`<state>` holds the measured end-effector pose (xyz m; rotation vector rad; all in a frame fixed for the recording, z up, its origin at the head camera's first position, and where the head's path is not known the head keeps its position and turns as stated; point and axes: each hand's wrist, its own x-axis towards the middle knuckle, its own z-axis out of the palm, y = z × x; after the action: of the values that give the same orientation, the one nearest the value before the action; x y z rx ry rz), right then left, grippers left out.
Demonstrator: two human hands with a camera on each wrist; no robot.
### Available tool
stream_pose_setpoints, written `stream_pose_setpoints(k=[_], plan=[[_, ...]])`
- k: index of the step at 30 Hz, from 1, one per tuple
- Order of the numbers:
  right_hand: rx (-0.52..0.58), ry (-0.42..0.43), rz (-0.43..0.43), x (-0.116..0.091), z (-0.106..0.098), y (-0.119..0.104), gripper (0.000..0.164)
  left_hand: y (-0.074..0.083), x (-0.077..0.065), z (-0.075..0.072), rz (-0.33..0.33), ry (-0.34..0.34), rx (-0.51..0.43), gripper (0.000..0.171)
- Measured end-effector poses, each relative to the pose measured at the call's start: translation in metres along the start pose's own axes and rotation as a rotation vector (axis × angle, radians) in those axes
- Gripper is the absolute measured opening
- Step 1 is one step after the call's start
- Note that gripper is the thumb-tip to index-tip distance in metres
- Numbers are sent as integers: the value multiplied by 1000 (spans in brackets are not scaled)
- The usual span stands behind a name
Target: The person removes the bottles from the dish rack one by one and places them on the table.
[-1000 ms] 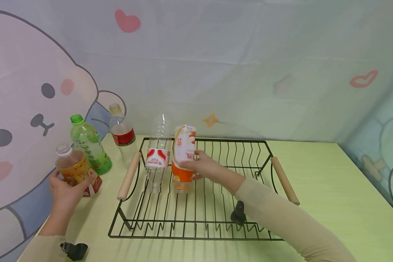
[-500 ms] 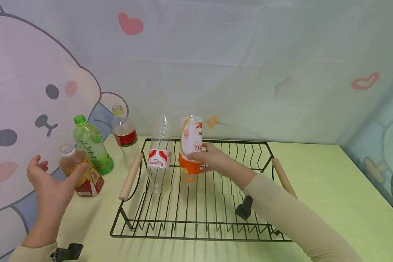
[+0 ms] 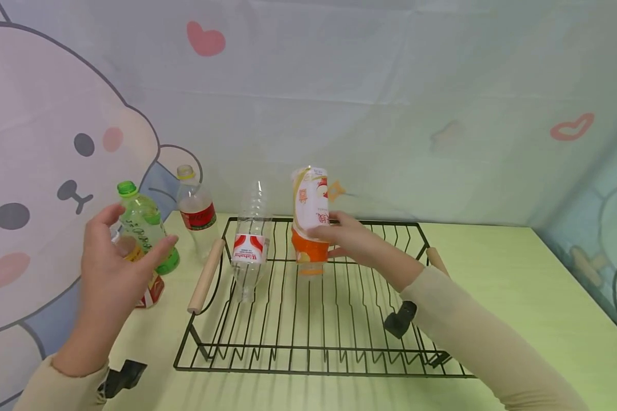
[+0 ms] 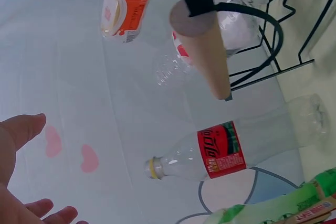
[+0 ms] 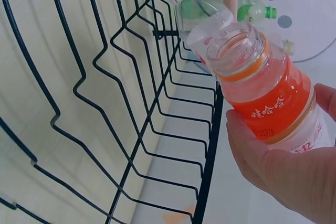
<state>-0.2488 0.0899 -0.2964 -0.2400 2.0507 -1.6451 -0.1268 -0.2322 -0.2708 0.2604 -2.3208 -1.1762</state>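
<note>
My right hand [image 3: 355, 242] grips an upside-down plastic bottle [image 3: 311, 245] with an orange and white label. It hangs above the wire dish rack [image 3: 288, 373], its uncapped mouth pointing down. In the right wrist view, thumb and fingers wrap the bottle's [image 5: 275, 100] label, apart from the wires. Held in the air at the left, my left hand [image 3: 113, 274] has spread fingers and holds nothing. Behind it stands a bottle [image 3: 154, 292] with a red and yellow label, mostly hidden. A clear bottle [image 3: 249, 249] with a red and white label leans neck down in the rack.
A green bottle [image 3: 146, 225] and a clear bottle with a red cola label [image 3: 197, 218] stand upright left of the rack. Wooden handles [image 3: 205, 277] rise at the rack's sides. A printed cloth [image 3: 391, 114] hangs behind the table [image 3: 509, 297].
My left hand has let go of the red and yellow labelled bottle and risen in front of it. My right hand has lifted the orange-labelled bottle up and to the right.
</note>
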Motion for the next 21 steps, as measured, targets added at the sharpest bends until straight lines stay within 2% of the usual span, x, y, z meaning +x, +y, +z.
stream_pose_setpoints(k=[4, 10, 16, 21], plan=[[-14, -37, -27, -6, -6, -1, 59, 15, 3, 3, 112, -73, 74, 85], [-54, -59, -42, -17, -13, -7, 59, 32, 10, 11, 248, -175, 112, 84], [-61, -84, -59, -26, -20, -8, 52, 40, 15, 24, 466, -243, 138, 79], [-67, -117, -78, -31, -24, -9, 49, 41, 17, 35, 580, -305, 158, 75]])
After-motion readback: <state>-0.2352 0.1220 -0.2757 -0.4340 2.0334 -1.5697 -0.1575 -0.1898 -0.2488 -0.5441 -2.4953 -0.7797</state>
